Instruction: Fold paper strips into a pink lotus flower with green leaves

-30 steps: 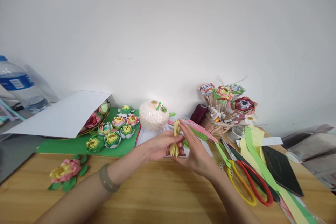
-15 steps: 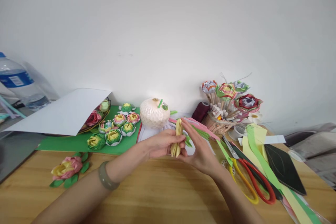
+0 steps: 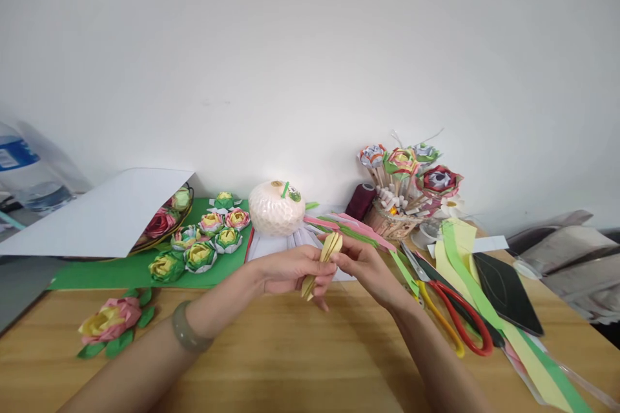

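A narrow bundle of folded yellow paper is held tilted above the table, its upper end leaning right. My left hand is closed around its middle, thumb in front. My right hand pinches the upper part from the right, with its thumb on the bundle; its other fingers are partly hidden behind. Just beyond the hands lie pink and green paper strips and a white, scaly round ornament on white sheets.
Folded paper flowers sit on a green sheet at left; a pink-yellow flower lies nearer. Scissors, a black tablet-like panel and paper strips are at right. Behind stand a basket of paper flowers and a thread spool.
The yellow bundle has tipped from nearly upright to a slant, top toward the right. My right hand has shifted from its sides to a thumb grip at the upper part. The view has turned slightly.
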### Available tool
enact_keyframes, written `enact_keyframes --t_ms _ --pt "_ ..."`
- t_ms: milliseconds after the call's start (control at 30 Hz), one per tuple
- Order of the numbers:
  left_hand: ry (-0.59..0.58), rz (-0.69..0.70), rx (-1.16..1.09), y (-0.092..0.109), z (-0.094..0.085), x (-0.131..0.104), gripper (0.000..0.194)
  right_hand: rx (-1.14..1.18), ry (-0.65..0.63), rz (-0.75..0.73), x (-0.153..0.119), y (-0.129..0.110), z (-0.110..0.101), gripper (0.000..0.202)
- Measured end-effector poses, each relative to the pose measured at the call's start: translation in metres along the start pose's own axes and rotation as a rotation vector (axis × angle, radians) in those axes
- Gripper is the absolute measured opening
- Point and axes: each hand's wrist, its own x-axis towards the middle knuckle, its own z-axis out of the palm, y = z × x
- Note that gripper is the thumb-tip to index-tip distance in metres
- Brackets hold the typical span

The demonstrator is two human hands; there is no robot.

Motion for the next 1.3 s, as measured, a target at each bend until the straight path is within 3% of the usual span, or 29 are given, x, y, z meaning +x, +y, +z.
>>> enact_keyframes --t_ms 133,400,900,1200,1300 --pt "-0.084 -0.079 0.036 0.005 0.002 -0.004 0.030 0.065 -0.016 -0.019 -0.001 -0.003 -0.001 0.026" --pt "0.048 0.008 0.062 0.014 0.008 -0.011 0.024 0.019 0.101 -0.081 -0.003 -0.013 0.002 0.020" --pt "-0.013 -0.061 0.005 0.017 0.022 -0.019 0.026 0.030 0.089 -0.169 -0.011 -0.020 -0.002 0.023" --pt "0.197 0.002 0.012 0.013 0.032 -0.019 0.029 0.071 0.098 -0.102 -0.011 -0.012 -0.011 0.033" --pt "0.248 0.091 -0.019 0.012 0.026 -0.017 0.024 -0.120 0.205 -0.097 -0.022 -0.005 -0.028 0.034"
